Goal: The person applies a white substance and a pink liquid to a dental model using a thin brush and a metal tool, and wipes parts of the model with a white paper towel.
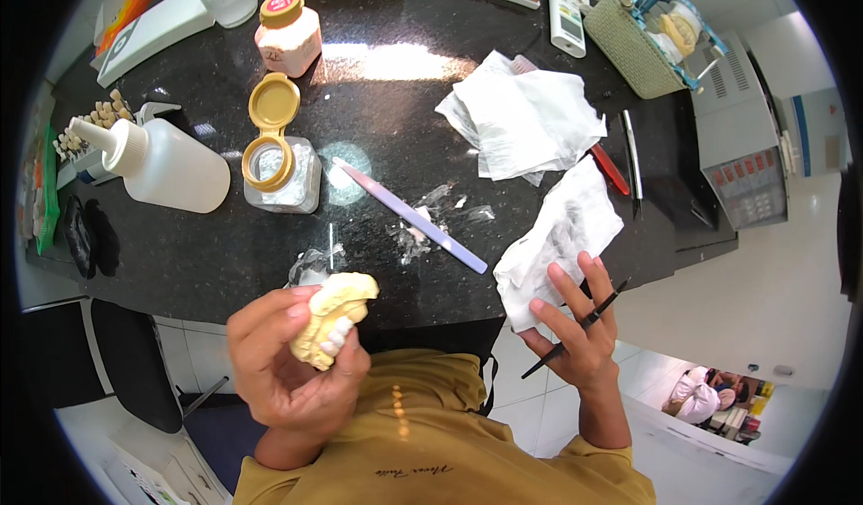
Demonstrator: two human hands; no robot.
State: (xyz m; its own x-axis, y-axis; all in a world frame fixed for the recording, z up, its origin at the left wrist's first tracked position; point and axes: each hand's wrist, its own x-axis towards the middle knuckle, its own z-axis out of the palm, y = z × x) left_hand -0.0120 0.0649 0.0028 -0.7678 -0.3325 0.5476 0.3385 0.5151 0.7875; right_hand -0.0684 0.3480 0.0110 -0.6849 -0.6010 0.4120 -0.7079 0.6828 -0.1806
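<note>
My left hand [292, 361] grips a yellow dental cast [310, 348] between thumb and fingers, in front of the table's near edge. Several white teeth [338, 334] sit along the cast beside my thumb. My right hand [575, 334] holds a thin black brush-like tool [607, 304] slanted across its fingers, one pointed end up to the right. The fingers of that hand are partly spread, and they touch a crumpled white tissue [566, 235] at the table edge. Between the hands, farther back, lies a purple stick-shaped tool [422, 224] among whitish scraps [413, 244].
An open clear jar [292, 186] with a gold lid stands left of centre, with a pink-filled jar [289, 42] behind it. A white dispenser bottle [175, 163] is at left. More tissues [530, 119], a red-handled tool [611, 171] and a woven basket [634, 47] occupy the right.
</note>
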